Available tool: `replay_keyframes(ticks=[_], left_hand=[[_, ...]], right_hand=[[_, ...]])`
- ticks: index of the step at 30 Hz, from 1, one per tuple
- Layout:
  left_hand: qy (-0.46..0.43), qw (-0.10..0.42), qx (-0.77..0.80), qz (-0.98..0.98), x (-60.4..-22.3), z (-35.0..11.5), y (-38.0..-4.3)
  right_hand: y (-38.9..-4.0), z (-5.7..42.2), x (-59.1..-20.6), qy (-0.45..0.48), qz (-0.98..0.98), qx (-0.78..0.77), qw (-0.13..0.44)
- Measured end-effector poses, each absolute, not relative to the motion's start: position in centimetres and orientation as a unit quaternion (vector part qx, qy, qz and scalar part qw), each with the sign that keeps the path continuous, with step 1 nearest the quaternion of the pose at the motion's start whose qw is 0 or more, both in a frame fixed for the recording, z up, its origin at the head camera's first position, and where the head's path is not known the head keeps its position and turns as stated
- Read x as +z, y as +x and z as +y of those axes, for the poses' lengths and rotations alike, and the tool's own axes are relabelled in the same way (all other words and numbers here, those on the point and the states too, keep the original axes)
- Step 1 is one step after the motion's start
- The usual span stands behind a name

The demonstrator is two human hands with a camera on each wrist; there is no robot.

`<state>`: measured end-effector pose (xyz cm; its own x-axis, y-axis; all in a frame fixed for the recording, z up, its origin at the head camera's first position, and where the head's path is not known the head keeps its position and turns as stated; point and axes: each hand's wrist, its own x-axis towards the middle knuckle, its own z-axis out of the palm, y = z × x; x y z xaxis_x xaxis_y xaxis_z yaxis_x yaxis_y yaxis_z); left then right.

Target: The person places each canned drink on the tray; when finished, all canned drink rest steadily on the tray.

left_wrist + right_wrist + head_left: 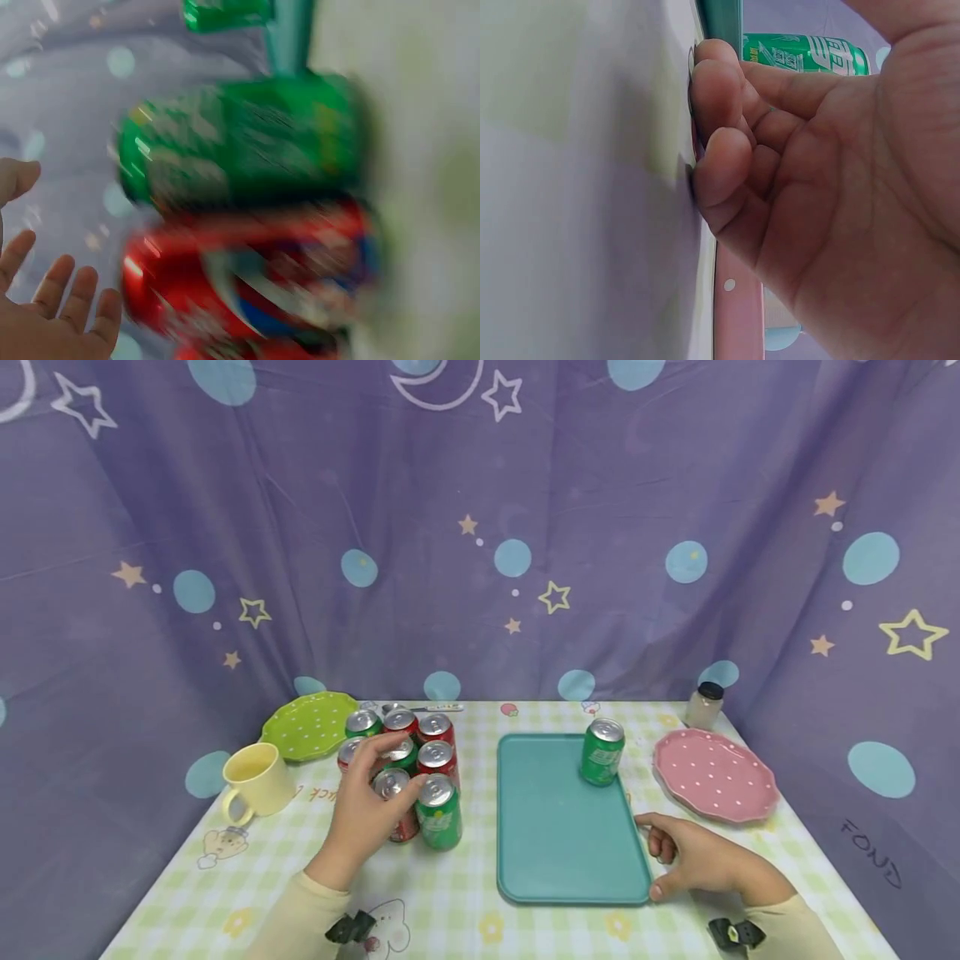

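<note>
Several green and red soda cans stand grouped on the table left of centre. My left hand (pixel 362 817) is over the front of this group, fingers spread and thumb near the top of the front green can (pixel 440 820). In the left wrist view, that hand is apart from the blurred green can (pixel 247 142) and red can (pixel 187 277). To the right lies a teal tray (pixel 562 835), with one green can (pixel 602 756) upright at its back right corner. My right hand (pixel 701 860) touches the tray's right edge with forefinger and thumb; its other fingers are loosely bent against the tabletop.
A yellow mug (pixel 258 781) and a green dotted plate (pixel 311 727) are at the left, with a spoon (pixel 423 707) behind the cans. At the right are a pink dotted plate (pixel 716 777) and a black-lidded jar (pixel 704 707). A purple curtain (pixel 450 468) closes off the back.
</note>
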<state>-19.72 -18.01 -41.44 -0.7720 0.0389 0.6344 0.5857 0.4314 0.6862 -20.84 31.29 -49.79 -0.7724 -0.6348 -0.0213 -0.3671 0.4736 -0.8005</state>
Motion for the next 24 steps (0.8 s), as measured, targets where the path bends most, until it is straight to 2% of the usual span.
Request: replay_keyframes(ticks=[8, 19, 24], left_hand=[[-0.113, 0.261, -0.506, -0.814, -45.3, -22.0, -20.1], [-0.117, 0.181, -0.510, -0.833, -47.6, -23.3, -20.9], [-0.119, 0.174, -0.491, -0.845, -47.8, -23.4, -20.9]], right_hand=[[-20.9, 31.3, -49.8, -0.300, 0.838, -0.426, 0.162], [-20.9, 31.7, -50.3, -0.314, 0.837, -0.422, 0.151], [-21.0, 31.7, -50.3, -0.309, 0.841, -0.418, 0.154]])
